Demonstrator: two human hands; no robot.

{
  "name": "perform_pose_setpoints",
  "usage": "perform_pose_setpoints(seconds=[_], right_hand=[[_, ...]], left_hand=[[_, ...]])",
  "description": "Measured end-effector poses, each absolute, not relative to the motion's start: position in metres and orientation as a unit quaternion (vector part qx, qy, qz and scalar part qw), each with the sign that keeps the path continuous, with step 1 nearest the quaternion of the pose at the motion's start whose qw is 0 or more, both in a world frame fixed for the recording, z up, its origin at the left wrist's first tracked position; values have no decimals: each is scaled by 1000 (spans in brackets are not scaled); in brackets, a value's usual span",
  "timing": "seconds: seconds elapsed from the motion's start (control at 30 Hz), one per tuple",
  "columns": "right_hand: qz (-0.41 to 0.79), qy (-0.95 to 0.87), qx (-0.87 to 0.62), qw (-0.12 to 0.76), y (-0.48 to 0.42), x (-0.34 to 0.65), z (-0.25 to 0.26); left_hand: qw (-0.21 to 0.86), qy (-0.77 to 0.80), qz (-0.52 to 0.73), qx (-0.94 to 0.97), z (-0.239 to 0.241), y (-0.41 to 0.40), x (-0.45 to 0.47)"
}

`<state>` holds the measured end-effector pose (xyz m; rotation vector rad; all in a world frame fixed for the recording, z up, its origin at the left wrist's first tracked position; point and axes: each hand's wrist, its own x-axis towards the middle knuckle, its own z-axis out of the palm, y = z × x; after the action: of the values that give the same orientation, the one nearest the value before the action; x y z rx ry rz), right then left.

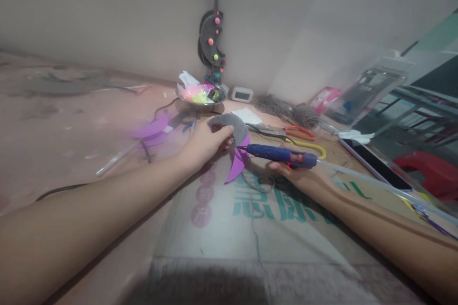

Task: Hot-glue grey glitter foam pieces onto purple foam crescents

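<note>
My left hand [214, 140] is closed on a grey crescent piece [232, 124], its thumb on top. A purple crescent piece [236, 164] lies against the lower end of the grey one and curves down towards me. In my right hand [289, 171] is a blue glue gun [279, 153] with a small red light showing. Its nozzle points left and meets the purple piece or sits just over it; I cannot tell which. A clear glue stick [343, 170] runs out of the gun's back. A thin string hangs below the pieces.
Printed cardboard [222, 233] lies under my hands. Purple pieces [153, 131] are at left. Behind are a bowl of packets [202, 97], a hanging grey crescent ornament [211, 40] with coloured balls, a small white device [242, 94], grey yarn [304, 115] and orange-handled scissors [299, 132]. A phone [375, 162] lies right.
</note>
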<state>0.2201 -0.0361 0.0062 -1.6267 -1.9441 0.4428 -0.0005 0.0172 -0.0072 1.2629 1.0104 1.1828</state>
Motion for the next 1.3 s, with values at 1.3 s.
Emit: perform_pose_setpoints(seconds=[1.3], right_hand=[[87, -707, -634, 300, -35, 230, 6]], left_hand=[[539, 408, 503, 538, -13, 22, -4]])
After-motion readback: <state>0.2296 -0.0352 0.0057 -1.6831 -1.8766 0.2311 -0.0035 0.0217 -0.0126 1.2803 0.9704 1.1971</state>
